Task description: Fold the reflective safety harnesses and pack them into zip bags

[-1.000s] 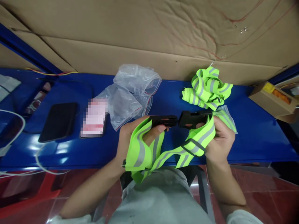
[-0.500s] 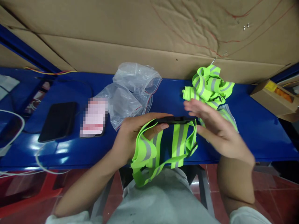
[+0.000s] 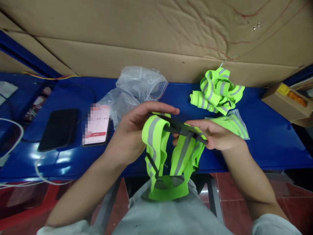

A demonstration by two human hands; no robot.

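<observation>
Between my two hands, above the front edge of the blue table, hangs a neon-yellow reflective strap point(image 3: 182, 155) with a grey stripe and black buckle parts along its top. My left hand point(image 3: 132, 133) is closed around the strap's left end, its index finger stretched over the top. On the other side, my right hand point(image 3: 215, 133) pinches the black part and webbing at the right end. Loops of the strap droop below both hands toward my lap. Some fingertips are hidden behind the webbing.
A heap of similar reflective straps point(image 3: 220, 89) lies at the back right, with a bagged strap point(image 3: 234, 124) before it. Clear plastic bags point(image 3: 140, 83) sit behind my left hand. Further left are a lit phone point(image 3: 97, 127) and a black device point(image 3: 58, 129). A cardboard box point(image 3: 285, 101) stands far right.
My right hand, open and apart from the strap before, has come in and closed on its right end. The black buckle part has tilted down to the right, and the loops hang differently.
</observation>
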